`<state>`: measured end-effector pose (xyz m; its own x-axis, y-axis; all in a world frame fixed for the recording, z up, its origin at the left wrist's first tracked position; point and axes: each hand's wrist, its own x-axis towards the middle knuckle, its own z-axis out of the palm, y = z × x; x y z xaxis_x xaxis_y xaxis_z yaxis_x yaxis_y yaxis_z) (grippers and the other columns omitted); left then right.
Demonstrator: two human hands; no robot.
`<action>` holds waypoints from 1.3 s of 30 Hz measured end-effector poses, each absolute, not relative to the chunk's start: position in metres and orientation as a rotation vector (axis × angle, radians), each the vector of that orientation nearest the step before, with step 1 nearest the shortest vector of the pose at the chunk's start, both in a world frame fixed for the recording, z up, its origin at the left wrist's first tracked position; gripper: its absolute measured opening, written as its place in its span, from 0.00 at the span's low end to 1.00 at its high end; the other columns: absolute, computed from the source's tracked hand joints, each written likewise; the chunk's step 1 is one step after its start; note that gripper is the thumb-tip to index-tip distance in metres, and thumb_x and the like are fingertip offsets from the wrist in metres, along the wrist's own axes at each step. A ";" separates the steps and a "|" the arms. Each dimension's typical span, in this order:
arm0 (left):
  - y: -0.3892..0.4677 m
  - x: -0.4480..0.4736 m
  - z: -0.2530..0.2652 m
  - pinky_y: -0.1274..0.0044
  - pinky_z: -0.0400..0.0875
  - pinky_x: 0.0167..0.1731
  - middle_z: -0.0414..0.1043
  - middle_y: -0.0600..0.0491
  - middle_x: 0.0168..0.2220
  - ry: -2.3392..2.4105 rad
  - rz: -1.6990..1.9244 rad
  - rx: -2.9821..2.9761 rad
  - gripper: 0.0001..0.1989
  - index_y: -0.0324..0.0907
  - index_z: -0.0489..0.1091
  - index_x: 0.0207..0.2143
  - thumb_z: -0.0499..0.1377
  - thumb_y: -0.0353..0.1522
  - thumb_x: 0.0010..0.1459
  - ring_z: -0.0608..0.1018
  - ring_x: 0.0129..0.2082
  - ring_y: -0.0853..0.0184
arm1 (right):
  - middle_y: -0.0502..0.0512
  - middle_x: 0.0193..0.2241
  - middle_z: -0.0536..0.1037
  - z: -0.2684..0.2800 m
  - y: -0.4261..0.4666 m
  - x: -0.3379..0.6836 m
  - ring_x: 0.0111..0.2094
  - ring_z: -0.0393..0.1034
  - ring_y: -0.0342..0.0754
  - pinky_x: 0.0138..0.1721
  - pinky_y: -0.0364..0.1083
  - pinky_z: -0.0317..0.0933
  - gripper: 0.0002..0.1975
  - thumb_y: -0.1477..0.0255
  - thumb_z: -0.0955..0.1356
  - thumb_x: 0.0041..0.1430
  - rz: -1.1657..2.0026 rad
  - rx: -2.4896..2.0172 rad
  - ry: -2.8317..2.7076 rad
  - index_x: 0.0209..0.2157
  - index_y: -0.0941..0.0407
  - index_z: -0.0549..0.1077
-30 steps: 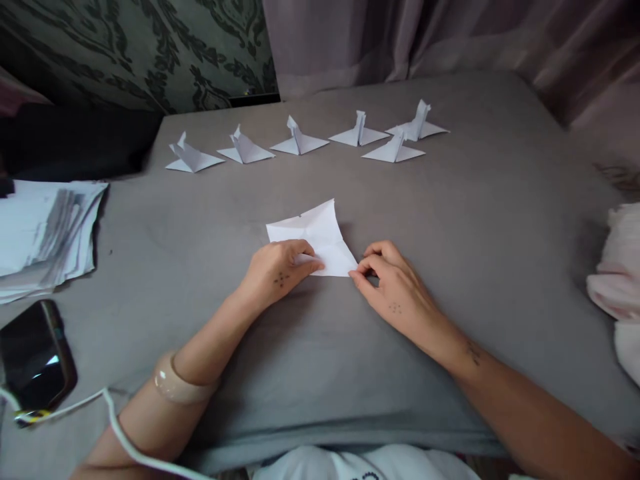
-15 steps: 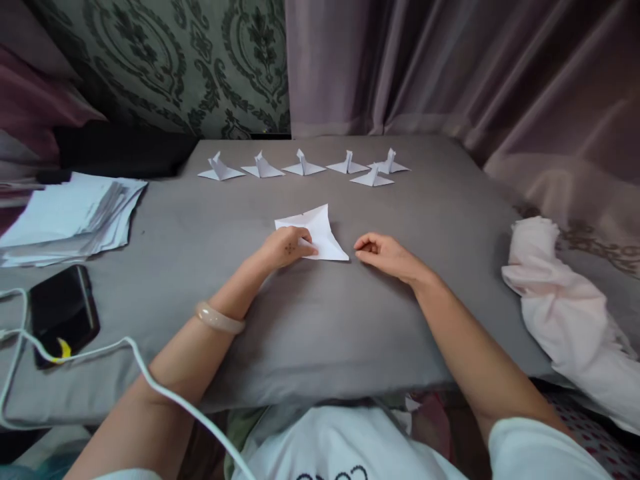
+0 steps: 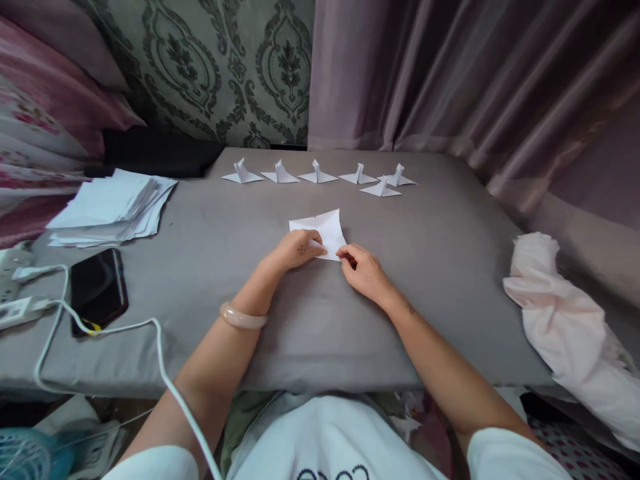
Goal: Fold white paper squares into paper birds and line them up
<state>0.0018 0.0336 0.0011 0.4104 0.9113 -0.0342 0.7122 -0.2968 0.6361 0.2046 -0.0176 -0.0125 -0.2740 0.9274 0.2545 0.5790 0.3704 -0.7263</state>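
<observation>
A creased sheet of white paper (image 3: 330, 230) is held low over the grey-covered table (image 3: 240, 230). My left hand (image 3: 303, 249) grips its left and near part, thumb on top and the other fingers partly hidden. At the sheet's near right corner, my right hand (image 3: 363, 267) pinches the paper between thumb and forefinger. Farther back, several folded white paper figures (image 3: 317, 175) with upright middles and flat points stand in a row, one of them (image 3: 381, 189) a little in front of the others.
On the left lie a stack of papers (image 3: 107, 207), a black phone (image 3: 100, 287) and a white cable (image 3: 160, 347) that runs across my left forearm. Pale pink cloth (image 3: 560, 293) is bunched at the right edge. Curtains (image 3: 380, 73) hang behind the table.
My right hand has moved left and closed on the paper's near right corner. My left hand keeps its hold. The whole view has shifted somewhat to the left.
</observation>
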 end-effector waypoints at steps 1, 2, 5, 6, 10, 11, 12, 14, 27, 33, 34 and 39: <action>0.032 -0.002 0.002 0.77 0.61 0.30 0.72 0.53 0.29 1.359 0.478 2.090 0.16 0.40 0.73 0.38 0.60 0.42 0.53 0.69 0.27 0.68 | 0.54 0.35 0.76 -0.013 -0.019 0.205 0.34 0.70 0.45 0.41 0.46 0.64 0.11 0.79 0.61 0.56 0.645 -1.286 -1.995 0.36 0.56 0.74; 0.030 -0.006 0.003 0.77 0.63 0.32 0.73 0.52 0.33 1.345 0.501 2.083 0.17 0.40 0.72 0.40 0.60 0.41 0.52 0.71 0.30 0.67 | 0.55 0.36 0.76 -0.014 -0.020 0.205 0.36 0.71 0.46 0.42 0.46 0.64 0.12 0.80 0.61 0.57 0.623 -1.273 -2.021 0.37 0.56 0.74; 0.025 -0.021 0.009 0.74 0.65 0.37 0.73 0.51 0.38 1.326 0.493 2.112 0.21 0.41 0.70 0.45 0.63 0.40 0.50 0.72 0.34 0.64 | 0.58 0.39 0.75 -0.015 -0.023 0.203 0.40 0.71 0.48 0.46 0.47 0.64 0.14 0.82 0.60 0.58 0.557 -1.236 -2.083 0.39 0.57 0.75; 0.024 -0.025 0.011 0.73 0.66 0.38 0.73 0.51 0.37 1.325 0.460 2.150 0.19 0.42 0.70 0.43 0.63 0.40 0.50 0.72 0.35 0.63 | 0.59 0.39 0.75 -0.015 -0.023 0.203 0.41 0.71 0.48 0.47 0.48 0.64 0.15 0.82 0.60 0.58 0.540 -1.231 -2.100 0.40 0.57 0.75; 0.023 -0.033 0.015 0.64 0.63 0.47 0.73 0.49 0.38 1.316 0.348 2.295 0.09 0.42 0.72 0.35 0.60 0.38 0.55 0.70 0.43 0.57 | 0.61 0.40 0.74 -0.018 -0.025 0.202 0.42 0.70 0.51 0.48 0.49 0.64 0.16 0.82 0.60 0.59 0.482 -1.244 -2.150 0.42 0.58 0.75; 0.023 -0.032 0.015 0.62 0.62 0.49 0.73 0.49 0.39 1.299 0.335 2.306 0.08 0.42 0.72 0.35 0.59 0.36 0.56 0.70 0.45 0.56 | 0.61 0.40 0.74 -0.018 -0.026 0.202 0.43 0.69 0.51 0.48 0.49 0.64 0.17 0.82 0.60 0.59 0.474 -1.247 -2.157 0.43 0.58 0.75; 0.024 -0.031 0.014 0.61 0.60 0.50 0.74 0.49 0.40 1.281 0.334 2.308 0.07 0.43 0.73 0.36 0.58 0.35 0.57 0.70 0.46 0.55 | 0.61 0.41 0.73 -0.019 -0.026 0.202 0.43 0.69 0.51 0.48 0.49 0.64 0.17 0.82 0.60 0.59 0.470 -1.248 -2.163 0.43 0.58 0.75; 0.024 -0.029 0.013 0.60 0.59 0.52 0.74 0.49 0.42 1.245 0.357 2.304 0.08 0.44 0.73 0.39 0.56 0.34 0.59 0.69 0.48 0.55 | 0.60 0.41 0.73 -0.019 -0.026 0.202 0.44 0.69 0.51 0.49 0.49 0.64 0.18 0.82 0.60 0.59 0.471 -1.252 -2.170 0.44 0.57 0.75; 0.024 -0.023 0.003 0.63 0.58 0.54 0.70 0.50 0.50 1.206 0.665 2.371 0.11 0.45 0.74 0.38 0.53 0.27 0.59 0.66 0.52 0.59 | 0.61 0.43 0.72 -0.020 -0.027 0.202 0.46 0.67 0.53 0.50 0.52 0.64 0.21 0.83 0.58 0.59 0.465 -1.268 -2.220 0.48 0.56 0.75; 0.019 -0.004 0.011 0.61 0.54 0.58 0.65 0.50 0.57 1.265 0.719 2.429 0.11 0.44 0.74 0.36 0.55 0.24 0.55 0.60 0.59 0.57 | 0.62 0.43 0.71 -0.019 -0.028 0.201 0.45 0.66 0.53 0.49 0.54 0.64 0.22 0.82 0.58 0.59 0.460 -1.286 -2.236 0.51 0.56 0.74; 0.018 -0.004 0.014 0.61 0.53 0.58 0.65 0.50 0.57 1.252 0.682 2.427 0.10 0.45 0.74 0.37 0.57 0.25 0.54 0.60 0.59 0.57 | 0.62 0.43 0.71 -0.018 -0.029 0.201 0.46 0.66 0.54 0.49 0.54 0.65 0.22 0.82 0.58 0.59 0.461 -1.287 -2.237 0.51 0.57 0.74; 0.017 -0.013 0.017 0.58 0.50 0.58 0.68 0.49 0.55 1.318 0.606 2.368 0.10 0.43 0.75 0.30 0.63 0.41 0.55 0.61 0.57 0.54 | 0.63 0.43 0.70 -0.015 -0.029 0.201 0.46 0.66 0.54 0.49 0.54 0.65 0.22 0.83 0.58 0.59 0.461 -1.289 -2.248 0.49 0.59 0.74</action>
<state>-0.0127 0.0171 0.0173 0.4722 0.8606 0.1905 0.7052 -0.4985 0.5042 0.2009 -0.0294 -0.0151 -0.4234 0.8691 0.2558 0.6981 0.4929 -0.5194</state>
